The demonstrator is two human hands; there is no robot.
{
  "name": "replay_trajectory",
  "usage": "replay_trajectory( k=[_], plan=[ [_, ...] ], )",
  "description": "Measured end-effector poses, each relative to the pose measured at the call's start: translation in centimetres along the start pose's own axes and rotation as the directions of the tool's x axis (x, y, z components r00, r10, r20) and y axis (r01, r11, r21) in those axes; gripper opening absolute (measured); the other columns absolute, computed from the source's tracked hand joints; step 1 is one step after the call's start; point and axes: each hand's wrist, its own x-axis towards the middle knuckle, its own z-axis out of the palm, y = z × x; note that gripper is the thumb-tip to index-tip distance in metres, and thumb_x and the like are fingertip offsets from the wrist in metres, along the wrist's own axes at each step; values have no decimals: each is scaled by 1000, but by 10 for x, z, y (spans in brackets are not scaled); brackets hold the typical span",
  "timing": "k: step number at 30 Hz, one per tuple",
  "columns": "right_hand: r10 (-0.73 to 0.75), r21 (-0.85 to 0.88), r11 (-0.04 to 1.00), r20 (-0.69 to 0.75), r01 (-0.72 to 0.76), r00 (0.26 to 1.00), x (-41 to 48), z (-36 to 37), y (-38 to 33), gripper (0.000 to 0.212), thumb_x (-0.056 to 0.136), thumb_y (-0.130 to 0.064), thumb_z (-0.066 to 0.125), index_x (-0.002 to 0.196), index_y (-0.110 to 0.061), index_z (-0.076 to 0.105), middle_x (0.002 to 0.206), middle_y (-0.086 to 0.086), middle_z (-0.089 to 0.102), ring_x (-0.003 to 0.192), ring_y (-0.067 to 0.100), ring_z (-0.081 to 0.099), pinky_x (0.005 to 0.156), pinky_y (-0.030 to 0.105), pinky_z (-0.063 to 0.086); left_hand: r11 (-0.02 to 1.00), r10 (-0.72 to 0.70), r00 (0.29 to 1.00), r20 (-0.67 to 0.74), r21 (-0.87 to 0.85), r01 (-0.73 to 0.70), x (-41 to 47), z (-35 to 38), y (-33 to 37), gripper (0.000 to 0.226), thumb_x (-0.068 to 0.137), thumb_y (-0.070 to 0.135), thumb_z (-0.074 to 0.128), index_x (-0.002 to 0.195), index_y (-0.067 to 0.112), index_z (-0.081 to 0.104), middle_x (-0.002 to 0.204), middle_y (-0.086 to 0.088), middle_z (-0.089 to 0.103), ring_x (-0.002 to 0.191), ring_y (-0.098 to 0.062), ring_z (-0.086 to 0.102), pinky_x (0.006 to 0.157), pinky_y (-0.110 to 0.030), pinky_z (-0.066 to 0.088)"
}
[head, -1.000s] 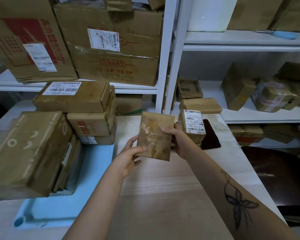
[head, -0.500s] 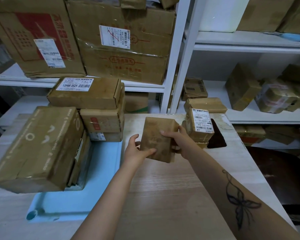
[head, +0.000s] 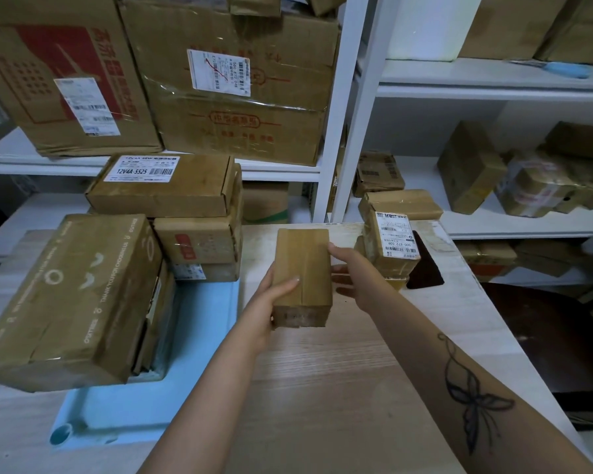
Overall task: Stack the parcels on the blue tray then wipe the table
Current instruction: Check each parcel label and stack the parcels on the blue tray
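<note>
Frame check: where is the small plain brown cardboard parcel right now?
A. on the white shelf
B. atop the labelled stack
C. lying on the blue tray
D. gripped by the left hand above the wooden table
D: the left hand grips the small plain brown cardboard parcel over the wooden table, right of the blue tray.

White shelving, stored cartons, wooden table, dark chair

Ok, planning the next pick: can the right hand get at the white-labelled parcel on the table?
Probably yes. The right hand is open beside the small parcel gripped by the left hand, and the white-labelled parcel stands just beyond it, nothing between.
</note>
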Motion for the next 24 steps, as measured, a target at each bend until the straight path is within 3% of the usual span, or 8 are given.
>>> replay_trajectory(
  k=[2,4,6,9,13,18,20,24],
  plan=[
    [32,24,999,41,-33,999,-2,-1,2,60,82,-52,63,127,-15,52,117,9,56,106,27,52,92,39,43,979,-47,999,11,-197,48,1,-5,-2,55,80,34,63,133,26,50,114,-3,66,106,-24,60,78,-39,50],
    [81,13,997,96,-82,992,-2,-2,6,66,75,-56,67,127,-17,54,121,11,59,110,29,55,99,43,43,927,-89,995,49,-362,100,4,-10,-6,56,78,37,62,130,19,52,115,-10,68,109,-30,61,87,-50,49],
    [107,26,993,144,-112,984,-4,-2,7,60,74,-54,69,121,-17,57,113,11,63,107,30,59,101,49,43,882,-81,988,128,-454,131,6,-13,-7,60,78,41,60,133,17,51,123,-14,64,117,-35,57,100,-61,39],
    [107,136,979,292,-152,950,-3,-4,8,49,73,-53,70,108,-18,64,106,6,69,105,30,63,98,55,45,859,-69,980,187,-489,154,5,-13,-6,54,83,39,54,132,16,52,126,-14,62,119,-35,56,104,-58,36],
    [61,153,981,324,-116,944,-5,-5,2,30,83,-43,64,101,-19,68,98,5,72,96,31,66,91,60,48,891,-38,990,137,-444,96,4,-11,-5,37,93,30,46,130,30,53,120,-8,66,111,-30,60,96,-52,44],
    [58,72,994,250,-78,966,-10,-5,0,25,83,-35,67,101,-18,68,96,3,75,87,25,70,76,41,56,959,-14,998,-53,-284,-2,7,-12,-5,37,97,19,47,125,42,47,102,1,72,99,-22,64,83,-43,51],
    [62,52,996,220,-75,973,-10,-4,2,34,80,-36,72,108,-17,67,100,4,75,92,24,70,80,40,56,985,-27,996,-89,-171,12,8,-9,-2,29,97,30,48,124,33,56,101,0,71,97,-20,64,81,-40,51],
    [36,-35,999,157,-31,987,-14,-2,1,32,78,-35,74,105,-19,64,91,0,72,85,20,67,78,37,55,997,-68,997,-48,-34,66,7,-3,2,43,84,60,51,112,30,64,105,-2,72,102,-21,63,92,-42,47]
  ],
)
